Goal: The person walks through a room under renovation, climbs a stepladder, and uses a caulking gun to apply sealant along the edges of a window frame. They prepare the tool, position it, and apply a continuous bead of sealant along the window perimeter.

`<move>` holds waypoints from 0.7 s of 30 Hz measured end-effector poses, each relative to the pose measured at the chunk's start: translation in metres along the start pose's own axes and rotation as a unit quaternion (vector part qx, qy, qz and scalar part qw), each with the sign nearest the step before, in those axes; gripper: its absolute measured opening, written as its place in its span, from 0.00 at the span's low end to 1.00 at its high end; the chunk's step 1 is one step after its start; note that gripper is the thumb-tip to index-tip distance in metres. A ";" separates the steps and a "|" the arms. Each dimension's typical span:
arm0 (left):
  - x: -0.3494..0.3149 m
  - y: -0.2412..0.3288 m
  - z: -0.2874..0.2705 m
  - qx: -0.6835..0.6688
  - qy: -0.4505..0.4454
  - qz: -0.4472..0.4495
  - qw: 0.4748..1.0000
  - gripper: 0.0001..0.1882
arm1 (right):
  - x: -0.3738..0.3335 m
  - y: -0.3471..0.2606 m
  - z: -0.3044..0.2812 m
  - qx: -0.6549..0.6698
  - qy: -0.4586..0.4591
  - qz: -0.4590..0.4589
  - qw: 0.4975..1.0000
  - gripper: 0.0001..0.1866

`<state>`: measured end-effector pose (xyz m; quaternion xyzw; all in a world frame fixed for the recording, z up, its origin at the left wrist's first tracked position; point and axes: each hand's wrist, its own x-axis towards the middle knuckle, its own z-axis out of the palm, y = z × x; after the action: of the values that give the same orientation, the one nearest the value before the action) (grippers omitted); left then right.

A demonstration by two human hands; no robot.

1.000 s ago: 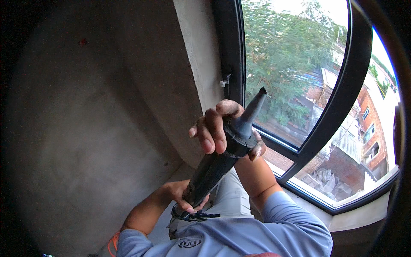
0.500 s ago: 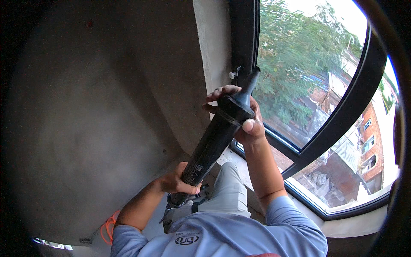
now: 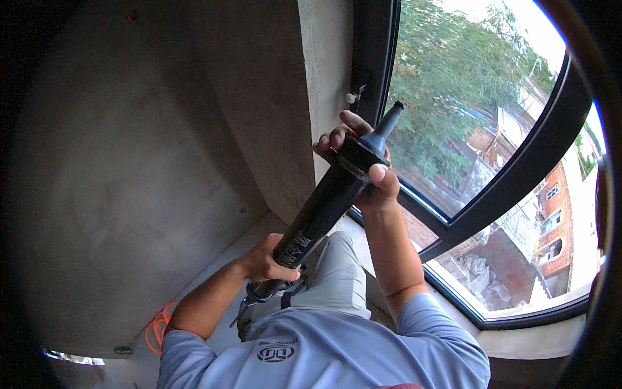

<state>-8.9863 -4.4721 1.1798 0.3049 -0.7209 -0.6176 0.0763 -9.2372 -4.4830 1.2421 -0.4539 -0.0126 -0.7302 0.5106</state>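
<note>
One tube (image 3: 319, 211): black, tilted, held before the body, its far end farther right.
Left hand (image 3: 265, 260): wrapped round the tube's near part.
Right hand (image 3: 380, 190): holding the collar (image 3: 358, 157) at the far end, thumb on the right, fingers on the left.
Nozzle (image 3: 383, 128): grey, pointing far and right.
Window (image 3: 466, 223): right, dark-framed.
Cord (image 3: 155, 329): orange, looped, near left.

Bare grey wall (image 3: 129, 194) left, dim — black-framed window (image 3: 512, 185) right, daylight — green tree (image 3: 440, 97), brick building (image 3: 556, 206) outside.
</note>
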 end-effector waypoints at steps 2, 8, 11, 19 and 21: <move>-0.001 0.000 -0.002 -0.009 -0.014 0.008 1.000 0.13 | -0.002 0.004 0.000 0.007 0.005 -0.009 1.000 0.51; -0.003 0.000 0.002 0.033 -0.021 0.020 0.999 0.14 | -0.012 0.000 0.013 -0.001 0.011 -0.034 0.999 0.52; -0.004 0.000 0.008 0.067 0.014 0.038 0.997 0.15 | -0.015 -0.005 0.017 -0.035 0.039 -0.042 0.998 0.52; -0.003 -0.001 0.003 0.042 -0.020 0.030 0.998 0.14 | -0.008 -0.010 0.008 -0.018 -0.036 -0.007 0.999 0.53; -0.003 -0.002 0.000 0.028 -0.032 0.032 0.999 0.14 | -0.009 -0.007 0.007 -0.015 -0.036 -0.011 0.999 0.53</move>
<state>-8.9839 -4.4705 1.1789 0.2635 -0.7496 -0.6038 0.0640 -9.2378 -4.4703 1.2433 -0.4877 -0.0248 -0.7187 0.4950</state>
